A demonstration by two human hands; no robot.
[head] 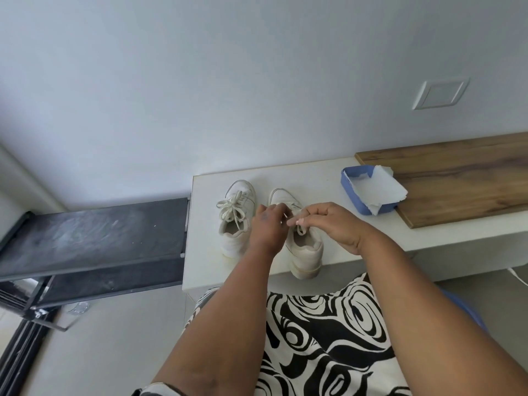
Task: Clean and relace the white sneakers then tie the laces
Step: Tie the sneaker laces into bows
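Two white sneakers stand side by side on a white table [314, 175], toes pointing to the wall. The left sneaker [235, 221] carries a tied bow of cream laces. Over the right sneaker [304, 250] both my hands meet. My left hand [267, 224] pinches a strand of its lace [300, 230] with curled fingers. My right hand [328, 221] pinches the lace from the other side, fingertips close to the left hand's. The hands hide most of this shoe's lacing.
A blue tray [353, 195] with crumpled white paper [383, 192] sits at the table's right, against a wooden board [457, 178]. A dark rack [94, 238] stands left of the table. The wall is close behind the shoes. A black-and-white patterned dress covers my lap.
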